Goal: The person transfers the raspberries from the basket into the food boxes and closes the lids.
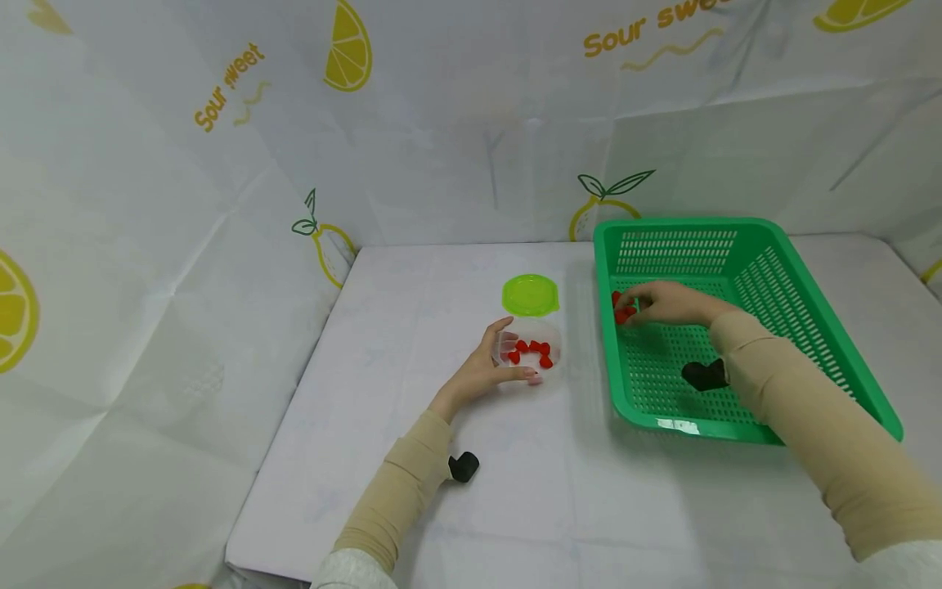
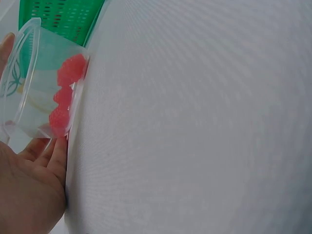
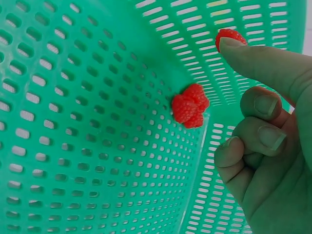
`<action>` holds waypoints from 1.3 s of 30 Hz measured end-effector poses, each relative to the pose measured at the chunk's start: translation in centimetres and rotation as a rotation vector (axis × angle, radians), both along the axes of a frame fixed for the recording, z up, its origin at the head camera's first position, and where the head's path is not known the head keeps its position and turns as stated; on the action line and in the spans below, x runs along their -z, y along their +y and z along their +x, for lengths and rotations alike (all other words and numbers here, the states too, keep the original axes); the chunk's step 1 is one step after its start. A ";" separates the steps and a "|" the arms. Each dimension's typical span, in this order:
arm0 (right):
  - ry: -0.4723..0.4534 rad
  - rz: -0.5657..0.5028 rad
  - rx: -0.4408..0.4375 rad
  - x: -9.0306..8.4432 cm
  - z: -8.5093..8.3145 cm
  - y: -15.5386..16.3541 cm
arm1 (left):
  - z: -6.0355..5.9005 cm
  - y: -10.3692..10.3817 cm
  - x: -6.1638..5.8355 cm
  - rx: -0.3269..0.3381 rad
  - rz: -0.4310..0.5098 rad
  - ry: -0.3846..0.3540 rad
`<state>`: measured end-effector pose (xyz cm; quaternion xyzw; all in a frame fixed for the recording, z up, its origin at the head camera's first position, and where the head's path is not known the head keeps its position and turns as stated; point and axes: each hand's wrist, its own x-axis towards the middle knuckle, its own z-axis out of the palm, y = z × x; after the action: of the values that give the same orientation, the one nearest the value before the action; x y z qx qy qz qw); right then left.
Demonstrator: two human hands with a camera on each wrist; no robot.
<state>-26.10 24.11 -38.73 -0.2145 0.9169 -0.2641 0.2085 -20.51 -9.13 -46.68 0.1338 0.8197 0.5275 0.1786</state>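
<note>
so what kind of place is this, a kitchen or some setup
Probably a staged recording booth, not a kitchen: a lemon-print sheet screens the back and sides, and the white table holds only a green basket, a clear container and its lid.

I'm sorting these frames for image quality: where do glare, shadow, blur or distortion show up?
Head view: even, soft light, wide-angle bending at the edges, a small glare spot on the green basket's front rim, a faint shadow beside it. Left wrist view: the clear container and left hand are close and soft, the white table surface looks bowed. Right wrist view: the berries are fairly sharp, the right hand has a green cast.
</note>
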 end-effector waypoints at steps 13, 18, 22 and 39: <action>-0.021 -0.061 0.026 -1.3 0.5 0.6 | -0.1 0.0 0.1 0.005 0.002 -0.003; -0.010 -0.071 0.027 -2.1 0.8 0.7 | -0.1 0.0 0.1 0.005 -0.005 0.003; -0.013 -0.086 0.053 -2.7 0.8 0.7 | -0.1 0.0 0.2 0.003 -0.008 0.000; 0.020 -0.156 0.111 -4.4 1.0 -0.4 | -0.3 -0.1 0.4 0.003 0.010 -0.017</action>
<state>-25.15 23.73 -34.33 -0.1814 0.9062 -0.3436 0.1670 -20.81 -9.26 -47.13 0.1314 0.8153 0.5325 0.1854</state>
